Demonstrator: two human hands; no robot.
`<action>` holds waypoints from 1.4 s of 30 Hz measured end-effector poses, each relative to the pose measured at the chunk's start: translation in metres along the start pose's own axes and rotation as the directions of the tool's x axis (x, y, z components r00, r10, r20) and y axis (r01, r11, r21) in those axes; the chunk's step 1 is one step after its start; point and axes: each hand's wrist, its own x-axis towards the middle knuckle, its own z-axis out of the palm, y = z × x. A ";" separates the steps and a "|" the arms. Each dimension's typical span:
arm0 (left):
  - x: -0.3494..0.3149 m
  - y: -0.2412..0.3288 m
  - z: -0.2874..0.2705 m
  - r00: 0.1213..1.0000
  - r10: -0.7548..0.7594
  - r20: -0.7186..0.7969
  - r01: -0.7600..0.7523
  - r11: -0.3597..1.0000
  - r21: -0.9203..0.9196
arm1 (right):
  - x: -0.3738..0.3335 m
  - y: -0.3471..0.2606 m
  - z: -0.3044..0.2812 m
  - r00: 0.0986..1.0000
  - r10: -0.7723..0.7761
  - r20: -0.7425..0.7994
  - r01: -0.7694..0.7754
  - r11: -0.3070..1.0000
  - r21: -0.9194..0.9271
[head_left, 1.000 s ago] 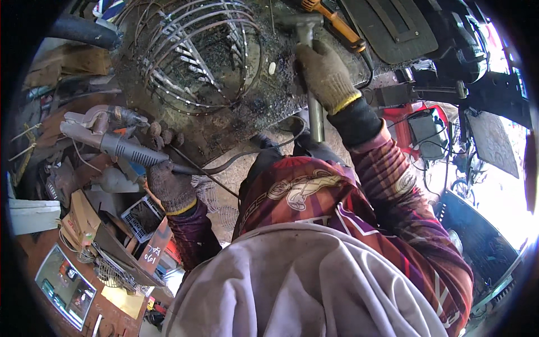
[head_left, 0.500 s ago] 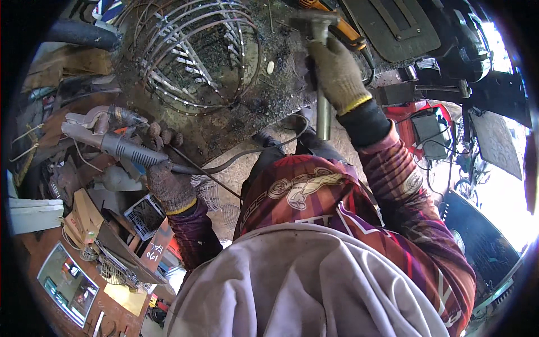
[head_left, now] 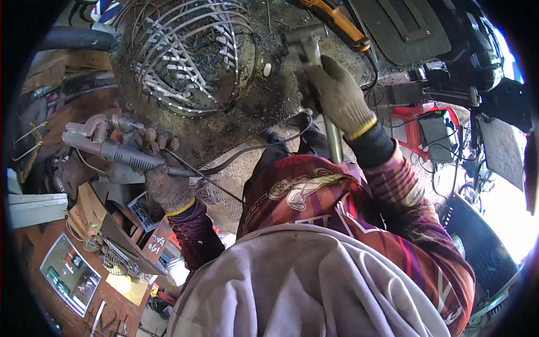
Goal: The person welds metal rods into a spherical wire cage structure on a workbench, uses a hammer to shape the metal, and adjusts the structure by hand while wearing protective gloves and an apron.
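My right hand [head_left: 336, 95], in a grey knit glove with a yellow cuff, grips the metal handle of a hammer [head_left: 311, 53] whose head points up over the dirty workbench [head_left: 236, 126]. My left hand [head_left: 168, 188], also gloved, holds a welding electrode holder [head_left: 109, 149] with a grey grip, lying level at the bench's left edge. A round wire cage [head_left: 191, 53] made of bent rods stands on the bench, up and left of the hammer.
An orange-handled tool [head_left: 337, 19] and a dark flat plate [head_left: 401, 28] lie at the back right. A red box [head_left: 429, 126] stands to the right. Cardboard, scraps and small parts crowd the left and lower left. A black cable [head_left: 241, 151] runs across the bench front.
My right hand has carried the hammer up and toward the left, over the bench. The left hand with the electrode holder has stayed almost still.
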 end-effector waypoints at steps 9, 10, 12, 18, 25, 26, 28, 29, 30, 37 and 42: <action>0.012 0.018 0.001 0.985 -0.086 0.148 0.169 0.626 -0.762 | -0.002 -0.007 -0.045 0.963 -0.026 0.269 0.085 0.974 -0.211; 0.012 0.018 0.000 0.986 -0.091 0.142 0.168 0.630 -0.758 | 0.002 -0.010 -0.050 0.945 -0.107 0.310 0.196 0.943 -0.270; 0.012 0.021 0.002 0.987 -0.102 0.126 0.162 0.641 -0.750 | 0.008 -0.017 -0.057 0.938 0.019 0.346 0.116 0.924 -0.365; 0.006 0.032 0.013 0.989 -0.129 0.066 0.137 0.679 -0.722 | 0.020 -0.007 -0.080 0.868 0.023 0.497 0.041 0.992 -0.117; 0.001 0.035 0.012 0.989 -0.143 0.050 0.133 0.666 -0.734 | 0.035 -0.011 -0.088 0.782 0.111 0.614 -0.200 0.977 0.078; 0.003 0.035 0.011 0.988 -0.144 0.052 0.136 0.668 -0.732 | 0.036 -0.014 -0.088 0.759 0.146 0.635 -0.257 0.963 0.085; 0.005 0.035 0.008 0.988 -0.146 0.054 0.139 0.666 -0.733 | 0.035 -0.011 -0.086 0.791 0.099 0.604 -0.183 0.980 0.079; 0.006 0.034 0.006 0.988 -0.143 0.056 0.139 0.667 -0.732 | 0.034 -0.008 -0.085 0.806 0.075 0.587 -0.145 0.987 0.074; 0.006 0.034 0.004 0.988 -0.144 0.056 0.138 0.664 -0.735 | 0.034 -0.006 -0.084 0.820 0.050 0.570 -0.108 0.992 0.069; 0.009 0.031 0.001 0.987 -0.147 0.067 0.148 0.660 -0.737 | 0.035 -0.009 -0.082 0.817 0.100 0.568 -0.123 0.992 0.002; 0.008 0.028 -0.001 0.986 -0.148 0.072 0.152 0.654 -0.741 | 0.034 -0.005 -0.081 0.834 0.021 0.551 -0.018 1.000 -0.010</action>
